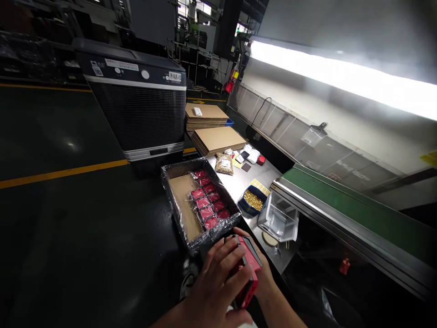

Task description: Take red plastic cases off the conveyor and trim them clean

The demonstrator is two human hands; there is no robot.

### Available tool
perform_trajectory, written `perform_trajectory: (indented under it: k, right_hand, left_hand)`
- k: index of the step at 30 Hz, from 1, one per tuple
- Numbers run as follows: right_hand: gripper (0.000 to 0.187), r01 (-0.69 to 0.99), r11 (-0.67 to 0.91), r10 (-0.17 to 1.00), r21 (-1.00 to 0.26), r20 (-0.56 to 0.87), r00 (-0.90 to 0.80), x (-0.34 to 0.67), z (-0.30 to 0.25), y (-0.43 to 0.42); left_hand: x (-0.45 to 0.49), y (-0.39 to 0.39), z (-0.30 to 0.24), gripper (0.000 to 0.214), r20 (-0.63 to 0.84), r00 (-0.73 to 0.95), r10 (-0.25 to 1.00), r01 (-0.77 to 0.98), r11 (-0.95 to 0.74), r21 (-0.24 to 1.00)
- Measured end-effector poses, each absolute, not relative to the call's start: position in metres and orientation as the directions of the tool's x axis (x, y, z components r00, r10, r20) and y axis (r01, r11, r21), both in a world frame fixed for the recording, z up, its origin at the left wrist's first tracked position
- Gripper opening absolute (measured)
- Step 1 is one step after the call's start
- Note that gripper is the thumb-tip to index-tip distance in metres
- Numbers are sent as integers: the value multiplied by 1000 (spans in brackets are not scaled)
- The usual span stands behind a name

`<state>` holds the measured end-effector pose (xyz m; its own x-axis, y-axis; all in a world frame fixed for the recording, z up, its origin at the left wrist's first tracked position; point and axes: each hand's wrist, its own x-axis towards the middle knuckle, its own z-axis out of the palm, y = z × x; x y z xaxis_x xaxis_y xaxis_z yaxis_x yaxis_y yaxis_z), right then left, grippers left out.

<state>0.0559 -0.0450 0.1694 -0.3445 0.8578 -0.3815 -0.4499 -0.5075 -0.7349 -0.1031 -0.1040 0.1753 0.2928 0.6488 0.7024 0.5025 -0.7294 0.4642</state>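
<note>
Between both hands is a red and black box-shaped part [251, 259], close to my body. My left hand [221, 273] lies over its left side with the fingers bent round it. On the far and right side, my right hand [264, 273] grips it, its fingers partly hidden behind the part. Just beyond my hands stands a black box [189, 243] wrapped in clear film. Inside it, several red wrapped pieces [206, 212] sit in rows along the right side, and bare cardboard [184, 205] shows on the left.
On the metal bench [269, 172] are a blue bin [249, 207] of brass-coloured small parts, a clear plastic bin [278, 218], a bag of small parts [224, 164] and a phone [242, 156]. Cardboard sheets [218, 136] are stacked behind. A green conveyor [341, 205] runs right; an air cooler [143, 100] stands left.
</note>
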Motion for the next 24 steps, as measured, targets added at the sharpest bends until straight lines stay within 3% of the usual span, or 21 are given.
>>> perform_trajectory:
  k: [6, 8, 10, 12, 14, 15, 17, 19, 24]
  right_hand:
    - [37, -416, -463, 876, -782, -335, -346, 60, 180, -46]
    - [40, -359, -448, 874, -819, -317, -369, 60, 185, -45]
    - [49, -332, -461, 849, -823, -300, -434, 59, 186, -43]
    - [65, -325, -457, 822, -828, -254, -510, 61, 185, -43]
    - [78, -285, -393, 810, -874, -183, -557, 63, 181, -46]
    - [82, -237, -342, 809, -909, -156, -567, 65, 178, -48]
    - [86, -118, -250, 810, -961, -141, -570, 67, 174, -54]
    - [86, -38, -200, 816, -979, -145, -559, 67, 170, -60]
    - [89, -18, -190, 825, -982, -150, -544, 60, 167, -71]
  left_hand:
    - [-104, -106, 179, 57, 687, 485, 541, 481, -821, 307]
    - [-103, -109, 181, 57, 700, 438, 564, 491, -802, 339]
    - [-103, -110, 183, 61, 686, 280, 672, 475, -718, 509]
    - [-104, -108, 183, 65, 496, 24, 868, 326, -476, 816]
    - [-106, -104, 180, 62, 103, -143, 984, -20, -107, 994]
    - [-107, -101, 178, 59, -86, -154, 984, -196, 55, 979]
    - [-110, -97, 173, 58, -313, -121, 942, -437, 233, 869]
    - [-111, -96, 170, 62, -397, -112, 911, -543, 278, 792]
    - [-112, -98, 168, 64, -476, -89, 875, -634, 319, 705]
